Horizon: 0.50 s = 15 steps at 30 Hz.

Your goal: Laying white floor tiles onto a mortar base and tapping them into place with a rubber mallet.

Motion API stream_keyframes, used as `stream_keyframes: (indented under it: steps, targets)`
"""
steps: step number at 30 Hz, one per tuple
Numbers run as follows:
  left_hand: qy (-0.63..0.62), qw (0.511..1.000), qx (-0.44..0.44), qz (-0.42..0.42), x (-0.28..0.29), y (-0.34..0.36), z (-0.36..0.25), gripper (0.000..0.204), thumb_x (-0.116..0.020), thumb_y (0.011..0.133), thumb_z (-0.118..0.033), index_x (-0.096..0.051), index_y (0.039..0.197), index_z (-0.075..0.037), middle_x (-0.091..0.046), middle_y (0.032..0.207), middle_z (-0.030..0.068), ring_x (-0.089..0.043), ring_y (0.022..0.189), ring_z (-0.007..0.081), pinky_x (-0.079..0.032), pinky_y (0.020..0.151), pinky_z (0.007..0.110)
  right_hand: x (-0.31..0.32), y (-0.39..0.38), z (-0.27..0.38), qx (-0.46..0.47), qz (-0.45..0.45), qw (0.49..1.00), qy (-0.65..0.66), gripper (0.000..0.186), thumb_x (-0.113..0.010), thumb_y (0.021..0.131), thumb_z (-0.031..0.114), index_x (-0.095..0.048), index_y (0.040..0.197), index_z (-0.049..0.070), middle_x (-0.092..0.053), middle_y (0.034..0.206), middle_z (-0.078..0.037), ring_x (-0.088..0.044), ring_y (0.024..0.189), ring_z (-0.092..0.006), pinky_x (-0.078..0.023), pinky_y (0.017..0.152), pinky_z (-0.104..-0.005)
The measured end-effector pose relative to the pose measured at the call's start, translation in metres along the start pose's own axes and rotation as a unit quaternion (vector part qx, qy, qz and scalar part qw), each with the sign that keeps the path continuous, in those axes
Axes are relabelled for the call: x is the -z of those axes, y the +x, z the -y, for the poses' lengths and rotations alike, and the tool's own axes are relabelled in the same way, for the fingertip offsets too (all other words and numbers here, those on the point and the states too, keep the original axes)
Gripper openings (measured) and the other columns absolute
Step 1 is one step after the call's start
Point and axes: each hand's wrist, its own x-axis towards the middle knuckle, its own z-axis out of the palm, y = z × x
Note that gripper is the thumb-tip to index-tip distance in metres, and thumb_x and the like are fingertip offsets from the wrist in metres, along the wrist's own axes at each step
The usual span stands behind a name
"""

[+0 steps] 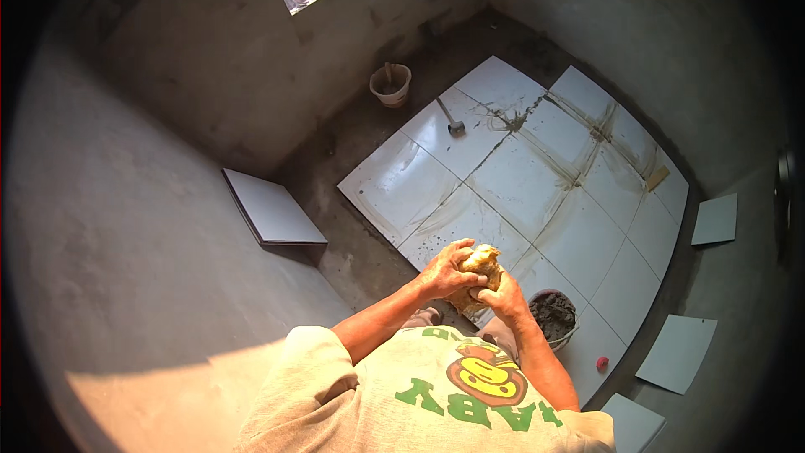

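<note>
Both hands grip a crumpled, yellowish, rag-like thing (480, 262) in front of my body, above the near edge of the tiles. My left hand (449, 273) is closed on its left side, and my right hand (505, 295) squeezes it from the right. Part of it bulges up between the hands and a browner part hangs below; whether it is cloth or sponge I cannot tell. Just beyond my right forearm, a bucket of grey mortar (553, 316) stands on the white floor tiles (579, 235).
A mallet (453, 122) lies on the mortar-smeared tiles, with a tan block (656, 178) farther right. A pale bucket (390, 86) stands by the far wall. Stacked tiles (272, 210) lean at left; loose tiles (677, 354) lie along the right. A small red object (602, 363) is near the mortar bucket.
</note>
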Motion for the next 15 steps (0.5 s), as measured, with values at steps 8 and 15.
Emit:
stream_keyframes:
  steps: [8, 15]
  targets:
    - [-0.289, 0.929, 0.116, -0.199, 0.099, -0.043, 0.056, 0.044, -0.077, 0.082, -0.024, -0.057, 0.116, -0.003, -0.064, 0.105, 0.0049, -0.060, 0.095, 0.0115, -0.051, 0.085, 0.029, -0.103, 0.107, 0.062, -0.072, 0.244, 0.966, 0.043, 0.056, -0.068, 0.079, 0.024, -0.051, 0.128, 0.001, -0.059, 0.116, -0.006, -0.056, 0.105, -0.0150, -0.047, 0.089, -0.0309]
    - [-0.355, 0.822, 0.103, -0.433, 0.201, -0.042, 0.107, 0.039, -0.069, 0.090, -0.032, -0.058, 0.108, 0.001, -0.066, 0.098, 0.0073, -0.063, 0.087, 0.0127, -0.052, 0.078, 0.028, -0.182, 0.188, 0.086, -0.083, 0.310, 0.945, 0.060, 0.107, -0.076, 0.072, 0.056, -0.022, 0.146, 0.000, -0.044, 0.136, -0.015, -0.046, 0.126, -0.0243, -0.043, 0.102, -0.0424]
